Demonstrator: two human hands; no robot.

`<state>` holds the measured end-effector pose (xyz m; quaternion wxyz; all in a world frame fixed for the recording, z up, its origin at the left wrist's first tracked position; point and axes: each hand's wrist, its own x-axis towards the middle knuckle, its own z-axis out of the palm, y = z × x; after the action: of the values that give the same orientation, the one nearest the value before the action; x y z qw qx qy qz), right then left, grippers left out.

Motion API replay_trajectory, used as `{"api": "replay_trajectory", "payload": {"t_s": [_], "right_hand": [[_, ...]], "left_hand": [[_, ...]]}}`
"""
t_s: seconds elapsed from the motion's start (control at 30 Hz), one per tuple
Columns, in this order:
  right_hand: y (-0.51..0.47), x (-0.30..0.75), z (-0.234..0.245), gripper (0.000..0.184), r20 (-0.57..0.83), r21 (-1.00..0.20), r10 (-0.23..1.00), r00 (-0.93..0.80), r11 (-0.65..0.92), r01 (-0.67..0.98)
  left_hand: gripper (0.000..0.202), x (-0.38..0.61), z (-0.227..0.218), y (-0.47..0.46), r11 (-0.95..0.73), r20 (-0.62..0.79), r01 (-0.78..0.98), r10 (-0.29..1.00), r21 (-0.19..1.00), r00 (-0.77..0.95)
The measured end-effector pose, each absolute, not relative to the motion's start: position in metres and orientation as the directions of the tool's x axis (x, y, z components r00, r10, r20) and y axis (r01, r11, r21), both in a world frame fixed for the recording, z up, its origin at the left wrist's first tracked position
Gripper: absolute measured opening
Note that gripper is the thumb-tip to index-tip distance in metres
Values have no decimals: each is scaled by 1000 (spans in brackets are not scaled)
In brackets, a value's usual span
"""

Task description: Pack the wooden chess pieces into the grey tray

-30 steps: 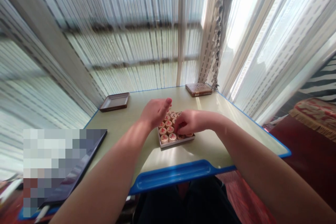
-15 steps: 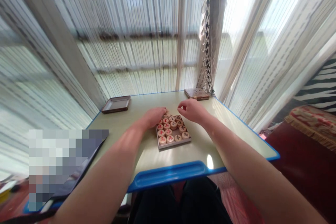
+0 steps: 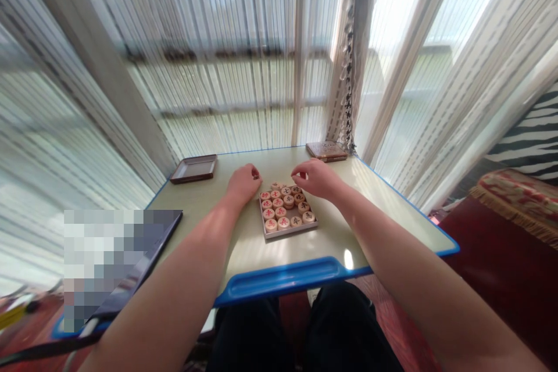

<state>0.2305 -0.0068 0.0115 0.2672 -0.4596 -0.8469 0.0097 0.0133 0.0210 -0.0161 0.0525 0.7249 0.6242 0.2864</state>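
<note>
A shallow grey tray (image 3: 289, 232) packed with several round wooden game pieces (image 3: 283, 209), marked in red and black, lies in the middle of a pale green table (image 3: 248, 250). My left hand (image 3: 242, 183) rests on the table at the tray's far left corner, fingers curled around a small dark thing that I cannot name. My right hand (image 3: 316, 177) hovers over the tray's far right corner, fingers bent in a pinch; what they hold, if anything, is hidden.
A brown empty lid or tray (image 3: 193, 168) sits at the table's far left, a brown box (image 3: 326, 150) at the far right. A dark flat device (image 3: 143, 261) lies at the left edge. The table has a blue rim (image 3: 283, 276). Curtains hang close behind.
Both hands have moved off the pieces to the tray's far corners. The right hand rose from the tray's right side; the left closed and shifted left.
</note>
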Motion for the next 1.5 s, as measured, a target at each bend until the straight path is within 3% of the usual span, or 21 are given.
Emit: {"api": "replay_trajectory", "payload": {"t_s": [0.13,0.23,0.37,0.73,0.93,1.07,1.17,1.23,1.3,1.37,1.43,1.5], "right_hand": [[-5,231,8,19,477,-321,782,-400,579,749],[-6,228,7,23,522,-374,746,-413,636,675],[-9,225,9,23,572,-381,700,-428,688,617],[-10,225,9,24,601,-364,680,-420,701,613],[-16,223,16,28,590,-368,694,-414,687,627],[-30,223,30,25,578,-334,705,-410,663,670],[-48,223,34,27,580,-388,735,-350,628,675],[-60,224,28,29,550,-471,776,-309,593,653],[-69,226,19,32,531,-540,804,-268,565,624],[-74,229,12,27,541,-501,780,-314,599,625],[-75,230,10,25,504,-478,781,-368,607,635],[-74,231,11,24,444,-446,784,-434,613,652]], "left_hand": [[32,28,-12,14,-339,363,584,928,738,81],[38,41,-6,5,-379,330,328,923,865,196],[41,48,2,-5,-341,295,161,921,926,255],[36,47,3,-6,-241,235,-15,929,970,284],[36,49,2,-9,-279,258,64,940,958,224],[35,54,7,-13,-313,299,-1,905,950,303],[30,56,8,-15,-371,361,-23,885,928,293],[24,56,6,-14,-420,393,117,898,900,197],[21,52,0,-10,-442,433,391,894,808,114],[23,47,-6,-5,-446,478,591,871,672,114],[25,44,-13,2,-387,440,654,893,650,91],[26,42,-17,7,-269,322,625,946,732,31]]}}
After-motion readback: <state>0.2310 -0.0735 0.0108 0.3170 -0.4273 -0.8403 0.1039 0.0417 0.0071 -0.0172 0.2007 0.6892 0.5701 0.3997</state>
